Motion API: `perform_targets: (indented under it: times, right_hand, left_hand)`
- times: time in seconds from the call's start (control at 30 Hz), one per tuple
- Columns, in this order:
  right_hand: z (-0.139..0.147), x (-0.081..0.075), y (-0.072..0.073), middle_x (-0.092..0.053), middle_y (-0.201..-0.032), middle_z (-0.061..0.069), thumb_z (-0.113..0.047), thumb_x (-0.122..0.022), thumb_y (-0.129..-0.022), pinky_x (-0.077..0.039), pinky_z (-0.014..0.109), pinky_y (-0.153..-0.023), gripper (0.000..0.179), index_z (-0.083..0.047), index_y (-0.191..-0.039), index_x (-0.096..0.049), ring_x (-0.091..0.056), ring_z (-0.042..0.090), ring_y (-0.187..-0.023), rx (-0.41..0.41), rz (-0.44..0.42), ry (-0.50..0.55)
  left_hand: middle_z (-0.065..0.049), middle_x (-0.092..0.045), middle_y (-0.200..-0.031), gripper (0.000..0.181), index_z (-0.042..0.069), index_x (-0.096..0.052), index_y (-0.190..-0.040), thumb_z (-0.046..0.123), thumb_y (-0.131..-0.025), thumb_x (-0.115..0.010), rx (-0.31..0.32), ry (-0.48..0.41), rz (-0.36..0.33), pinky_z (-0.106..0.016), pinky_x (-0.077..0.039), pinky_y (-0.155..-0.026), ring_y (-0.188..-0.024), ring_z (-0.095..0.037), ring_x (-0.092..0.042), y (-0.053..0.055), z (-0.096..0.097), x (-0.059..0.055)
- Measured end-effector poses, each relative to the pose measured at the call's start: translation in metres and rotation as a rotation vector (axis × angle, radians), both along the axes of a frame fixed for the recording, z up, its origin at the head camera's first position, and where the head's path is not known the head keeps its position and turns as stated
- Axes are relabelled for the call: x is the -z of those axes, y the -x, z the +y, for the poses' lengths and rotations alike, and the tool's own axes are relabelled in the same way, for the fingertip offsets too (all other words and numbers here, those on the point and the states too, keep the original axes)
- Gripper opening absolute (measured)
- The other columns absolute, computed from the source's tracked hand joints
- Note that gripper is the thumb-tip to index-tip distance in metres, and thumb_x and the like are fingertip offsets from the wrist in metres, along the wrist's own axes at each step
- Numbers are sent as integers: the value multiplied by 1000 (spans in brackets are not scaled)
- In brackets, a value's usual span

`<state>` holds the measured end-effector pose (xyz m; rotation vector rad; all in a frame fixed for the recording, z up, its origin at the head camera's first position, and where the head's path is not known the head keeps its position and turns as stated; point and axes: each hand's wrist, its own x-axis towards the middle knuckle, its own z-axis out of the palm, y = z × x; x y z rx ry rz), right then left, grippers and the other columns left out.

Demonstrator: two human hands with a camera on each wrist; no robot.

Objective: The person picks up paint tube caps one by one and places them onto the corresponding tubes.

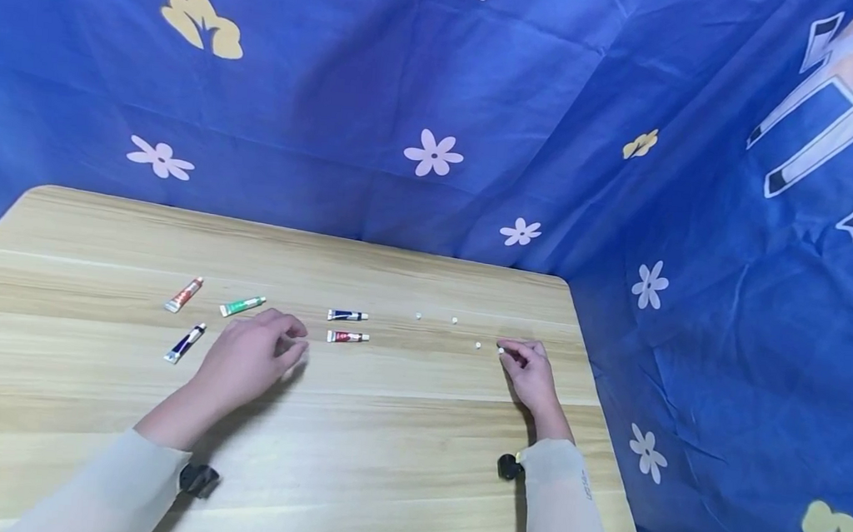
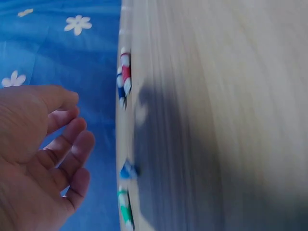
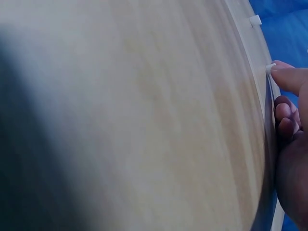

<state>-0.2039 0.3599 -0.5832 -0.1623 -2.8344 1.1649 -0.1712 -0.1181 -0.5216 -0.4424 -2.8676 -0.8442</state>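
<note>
Fingers of your right hand (image 1: 532,376) pinched a small white cylindrical plastic-looking cap (image 3: 269,70) at their tips, probably light, stiff, slippery, best gripped round its sides. Your left hand (image 1: 252,354) curved loosely, empty.

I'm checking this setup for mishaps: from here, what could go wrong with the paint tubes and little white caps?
The white cap at the right hand's fingertips is tiny, so it might slip and roll away.

Another cap lies loose close by and could get nudged by those fingers.

The left hand is close to the green paint tube, so a careless move might knock that tube askew.
</note>
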Motion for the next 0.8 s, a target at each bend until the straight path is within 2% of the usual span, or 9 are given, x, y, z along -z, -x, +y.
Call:
perform_targets:
  times: [0.2, 0.4, 0.5, 0.8]
  right_hand:
    - [0, -1, -1, -59, -113, 11, -13, -74, -103, -45, 25, -85, 23, -12, -126, -80, -55, 16, -95, 12, 0, -15]
    - [0, 1, 0, -58, -113, 10, -14, -74, -104, -45, 24, -84, 22, -12, -124, -81, -55, 16, -95, 26, -7, -15]
    - [-1, 1, 0, -58, -113, 9, -15, -74, -104, -45, 24, -83, 21, -12, -124, -81, -55, 16, -95, 30, -8, -13]
    - [0, 2, 0, -61, -110, 10, -14, -74, -104, -45, 21, -82, 19, -12, -121, -82, -54, 12, -92, 55, 13, 7]
  left_hand:
    - [-15, -77, -111, 15, 10, -77, -110, 21, -102, -71, -82, -26, -14, -63, -52, -86, -96, -36, -74, -10, -28, 2]
    - [-22, -76, -113, 19, 5, -76, -113, 19, -102, -71, -162, -48, -39, -66, -51, -86, -99, -41, -73, -18, -53, 14]
    - [-27, -74, -120, 24, 3, -74, -117, 22, -103, -71, -197, -49, -59, -69, -50, -89, -105, -47, -71, -22, -66, 19]
    - [-32, -72, -115, 30, -2, -71, -118, 23, -102, -70, -318, -58, -62, -66, -46, -84, -105, -54, -65, -32, -99, 31]
